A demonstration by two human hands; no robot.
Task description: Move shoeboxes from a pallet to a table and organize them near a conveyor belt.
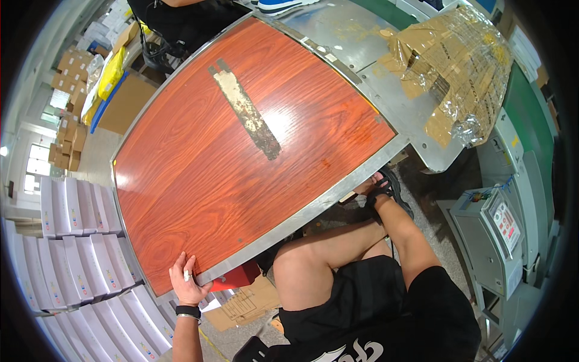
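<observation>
My left hand (188,282) rests at the near left corner of a red-brown wood-grain tabletop (181,181) with a metal rim. Its fingers lie stretched and slightly apart on the surface; a ring and a dark wristband show. My right hand (365,186) is down below the table's near right edge, beside a black shoe or sandal (398,187) on my crossed leg. Its fingers are partly hidden there, so whether it holds anything is unclear. A worn strip of tape residue (247,114) runs across the tabletop's middle.
White boxes (78,271) are stacked at the left. Under the table sit a red object (235,277) and flat cardboard (244,304). A taped cardboard-covered part (452,72) and a grey control box (488,235) stand right. Another person (181,24) is across the table.
</observation>
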